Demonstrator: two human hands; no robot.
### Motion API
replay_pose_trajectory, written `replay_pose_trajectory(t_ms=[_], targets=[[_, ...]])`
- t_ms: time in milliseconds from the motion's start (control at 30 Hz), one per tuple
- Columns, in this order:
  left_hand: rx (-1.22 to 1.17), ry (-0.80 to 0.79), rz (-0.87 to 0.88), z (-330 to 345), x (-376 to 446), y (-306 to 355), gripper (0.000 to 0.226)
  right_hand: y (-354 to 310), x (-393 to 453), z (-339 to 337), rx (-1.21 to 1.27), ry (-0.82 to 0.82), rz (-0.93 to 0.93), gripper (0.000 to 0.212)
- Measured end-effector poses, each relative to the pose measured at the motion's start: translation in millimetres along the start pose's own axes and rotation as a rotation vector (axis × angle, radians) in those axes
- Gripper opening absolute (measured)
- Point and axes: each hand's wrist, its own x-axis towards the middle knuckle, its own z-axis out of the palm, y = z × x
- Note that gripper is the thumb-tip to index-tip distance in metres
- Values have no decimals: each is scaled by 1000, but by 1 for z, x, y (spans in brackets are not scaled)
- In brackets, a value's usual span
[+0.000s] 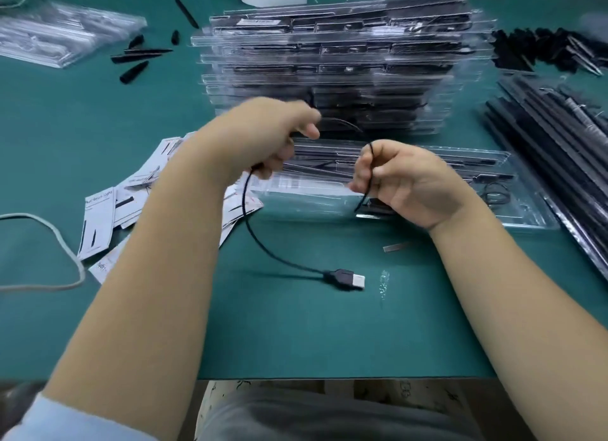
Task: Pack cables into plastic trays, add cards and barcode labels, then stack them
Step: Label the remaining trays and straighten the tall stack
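Note:
My left hand (263, 138) grips a thin black USB cable (260, 240); the cable hangs from the fist and ends in a USB plug (348, 279) lying on the green mat. My right hand (404, 180) pinches another stretch of the same black cable, which runs upright between its fingers. Both hands hover over a clear plastic tray (513, 217) that lies flat and holds black parts. Behind it stands a tall stack of filled clear trays (345, 65). A heap of white printed cards (108, 217) lies to the left.
Long black rods (552, 151) lie bundled at the right edge. Loose black caps (138, 59) and bagged items (56, 32) sit at the back left. A grey cord (62, 243) curls at the left. A small silver strip (394, 247) lies on the mat.

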Motion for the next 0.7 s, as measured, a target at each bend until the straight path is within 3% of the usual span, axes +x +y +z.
replay_pose_trajectory(t_ms=[33,100,233,300,367,500,533,633,700], targets=[[176,-13,24,9,0,4,16,-1,1,-1,99,2,24,22],[288,-18,135,28,2,7,16,0,3,-2,242,56,45,33],[196,-23,268,50,-1,-3,17,4,6,-3,327,235,1,33],[146,-50,221,52,-3,-11,41,5,7,-2,333,262,-38,28],[114,16,258,55,-2,-14,47,5,8,-1,323,284,-68,19],[-22,307,307,74,3,-7,43,3,11,0,300,364,-68,11],[-27,323,289,81,5,-7,43,3,11,0,293,377,-69,11],[258,313,330,92,4,-11,44,3,11,1,248,381,-93,11],[265,283,389,90,2,-15,42,2,10,3,232,390,-97,10]])
